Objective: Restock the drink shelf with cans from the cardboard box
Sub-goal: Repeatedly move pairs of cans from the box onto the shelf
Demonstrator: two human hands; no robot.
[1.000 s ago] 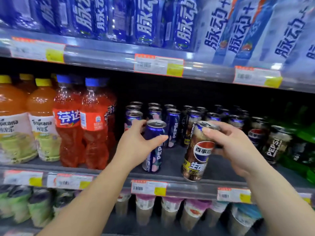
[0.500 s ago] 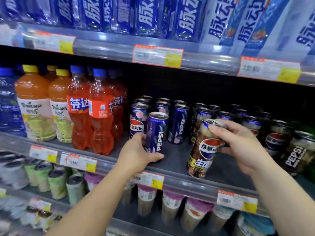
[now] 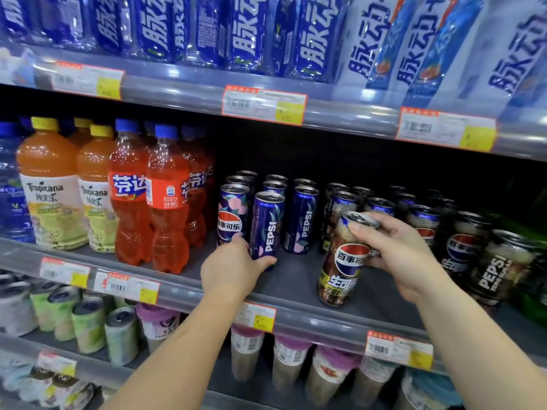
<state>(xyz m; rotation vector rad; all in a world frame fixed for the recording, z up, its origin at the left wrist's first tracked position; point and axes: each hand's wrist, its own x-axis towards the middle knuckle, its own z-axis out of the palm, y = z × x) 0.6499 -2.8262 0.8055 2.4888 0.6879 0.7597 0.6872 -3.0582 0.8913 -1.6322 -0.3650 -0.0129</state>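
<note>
Mid shelf (image 3: 299,287), dark deck w/ price tags along near edge, is carrying: orange juice bottles (image 3: 51,184) far left, red soda bottles (image 3: 168,199) beside them, blue Pepsi cans (image 3: 302,220) standing in rows at centre, brown/black Pepsi cans (image 3: 500,264) sitting right.

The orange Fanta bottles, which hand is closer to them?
Left. The left hand grips the base of a blue Pepsi can just right of the orange Fanta bottles. The right hand holds a brown Pepsi can farther right.
</note>
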